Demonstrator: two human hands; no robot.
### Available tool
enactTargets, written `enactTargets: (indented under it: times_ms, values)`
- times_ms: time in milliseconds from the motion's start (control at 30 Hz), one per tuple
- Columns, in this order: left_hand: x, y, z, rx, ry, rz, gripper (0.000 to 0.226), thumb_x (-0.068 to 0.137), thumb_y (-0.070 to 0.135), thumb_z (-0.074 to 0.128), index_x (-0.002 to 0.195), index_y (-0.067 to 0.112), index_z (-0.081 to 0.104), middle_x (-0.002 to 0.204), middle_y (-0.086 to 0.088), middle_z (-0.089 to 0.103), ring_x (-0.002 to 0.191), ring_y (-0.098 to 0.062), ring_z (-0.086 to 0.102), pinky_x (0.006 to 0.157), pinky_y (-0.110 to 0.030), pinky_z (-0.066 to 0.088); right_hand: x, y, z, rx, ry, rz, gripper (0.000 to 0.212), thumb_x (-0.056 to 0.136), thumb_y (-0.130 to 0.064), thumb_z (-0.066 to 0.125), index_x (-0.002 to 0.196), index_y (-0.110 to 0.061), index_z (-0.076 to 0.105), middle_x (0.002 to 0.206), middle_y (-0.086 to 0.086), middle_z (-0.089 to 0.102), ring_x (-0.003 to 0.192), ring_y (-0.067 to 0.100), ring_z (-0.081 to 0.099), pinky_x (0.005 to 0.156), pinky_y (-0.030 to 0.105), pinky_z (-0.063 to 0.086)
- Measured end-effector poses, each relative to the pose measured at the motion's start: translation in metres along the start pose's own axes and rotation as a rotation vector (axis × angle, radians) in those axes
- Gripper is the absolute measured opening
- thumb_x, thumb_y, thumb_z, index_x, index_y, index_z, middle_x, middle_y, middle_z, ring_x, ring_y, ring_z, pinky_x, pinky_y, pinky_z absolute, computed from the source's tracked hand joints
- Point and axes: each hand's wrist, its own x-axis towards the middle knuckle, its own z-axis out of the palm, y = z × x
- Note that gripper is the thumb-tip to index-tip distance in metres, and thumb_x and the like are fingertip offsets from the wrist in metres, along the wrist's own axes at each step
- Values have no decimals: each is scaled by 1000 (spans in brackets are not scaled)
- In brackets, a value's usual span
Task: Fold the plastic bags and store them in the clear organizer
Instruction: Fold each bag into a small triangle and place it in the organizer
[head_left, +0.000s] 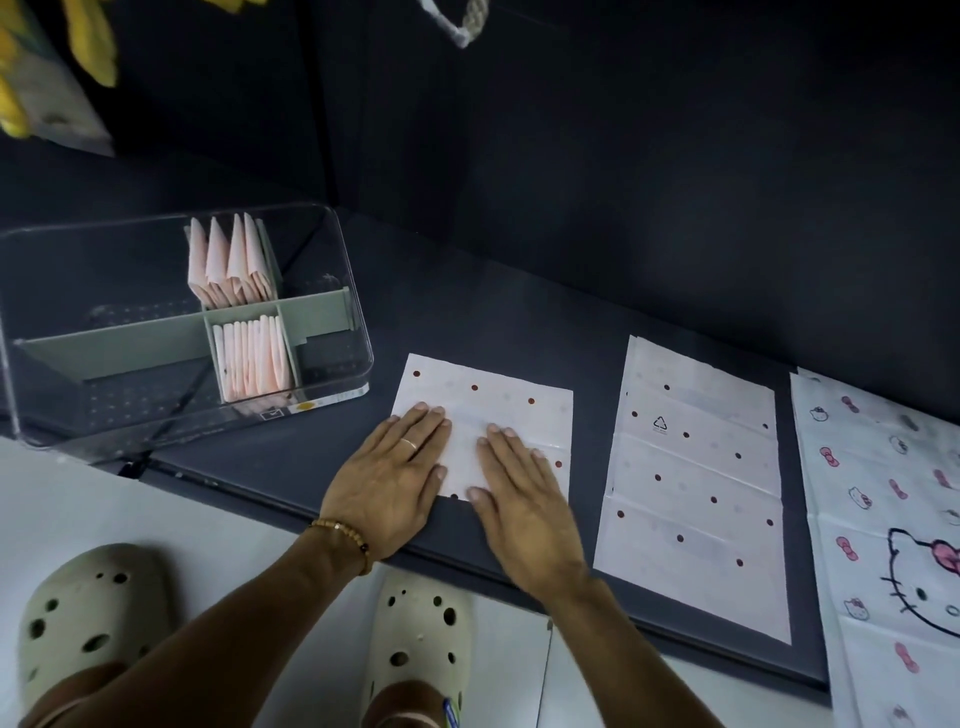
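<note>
Pressing: left hand (387, 483) and right hand (524, 512) flat, unclenched, on dotted bag (493, 415) | step: creasing the fold; next: fold narrower | clear organizer (332, 364) at 10 o'clock

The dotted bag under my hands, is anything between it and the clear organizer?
Nothing visible: bare dark tabletop separates the dotted bag from the clear organizer, whose top is open.

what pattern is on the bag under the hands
White with small dark red dots, on the bag under both hands; head view.
</note>
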Motion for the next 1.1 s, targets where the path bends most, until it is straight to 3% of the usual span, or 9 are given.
enactTargets:
  times_ms: [133,300,467,567,800,867,933,1000,1100]
  values:
    - [1,-3,5,-22,2,-9,61,95,43,12,150,18,20,158,1,18,146,-15,10,116,-29,-3,-25,48,-16,-67,-95,71,50,104,-34,32,151,-21,26,160,-5,13,148,13,10,120,31,6]
    - [1,-5,6,-13,12,9,50,99,39,23,147,27,29,157,3,19,146,-15,9,116,-30,-2,-30,42,-29,-54,70,110,42,91,-22,62,130,-7,57,141,12,51,131,30,47,108,46,40]
    - [1,-6,5,-5,-21,19,61,93,52,11,148,29,27,158,2,17,146,-15,7,116,-31,-2,-18,15,-24,-51,63,67,39,88,-27,66,124,-9,62,128,6,61,118,23,58,98,36,48]
    - [0,-7,4,-7,-52,20,73,84,66,24,148,31,25,159,3,12,146,-15,4,116,-31,-3,-11,14,-27,-48,152,85,27,89,-18,65,114,-7,66,110,8,70,101,25,66,85,35,55]
    - [5,-19,-10,-128,-29,56,46,97,29,38,144,31,37,155,9,26,144,-8,16,116,-28,16,-2,28,-45,116,48,183,9,87,-22,67,95,-21,71,95,-5,72,88,19,65,78,31,46]
    - [5,-22,-26,-208,-72,22,38,98,27,41,135,28,49,145,5,45,136,-14,37,110,-29,31,0,33,-52,310,46,345,9,87,-20,67,80,-26,68,76,-11,68,70,11,62,66,23,45]
    - [3,-22,-40,-302,-57,-46,23,98,27,45,107,20,65,109,-7,66,106,-28,59,86,-33,45,1,37,-56,438,-2,457,17,86,-24,69,71,-30,63,66,-17,62,63,0,57,58,12,39]
    - [2,-24,-45,-407,-25,-181,29,96,28,50,72,14,57,74,-9,59,77,-30,59,65,-33,40,3,39,-58,543,-12,550,19,83,-27,71,68,-28,60,63,-16,60,60,-2,56,52,9,37]
    - [0,-25,-41,-401,-29,-356,41,93,34,55,57,17,43,68,-6,49,71,-25,53,62,-31,37,9,41,-54,605,-1,660,24,82,-29,73,68,-18,56,64,-6,59,62,11,55,57,22,43]
